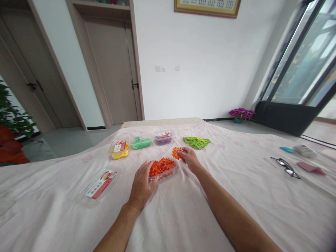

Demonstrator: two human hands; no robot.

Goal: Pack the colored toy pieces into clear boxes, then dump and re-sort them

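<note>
My left hand (141, 182) is curled round the left end of a clear plastic box (170, 173), its thumb along the near side. Orange toothed plastic pieces (160, 166) fill that box. Just above its right end, my right hand (189, 158) pinches an orange snowflake-shaped building piece (176, 153) between thumb and fingers. Beyond it, a loose pile of lime-green pieces (196, 142) lies on the cloth. A clear lid with a red and white label (101, 184) rests flat to the left of my left hand.
Behind the orange box stand lidded boxes of yellow pieces (120, 150) and purple pieces (163, 139), with a box of green pieces (141, 142) between them. Eyeglasses (286, 168), a pink cloth (311, 168) and a white packet (304, 151) lie at right on the pale tablecloth (241, 178).
</note>
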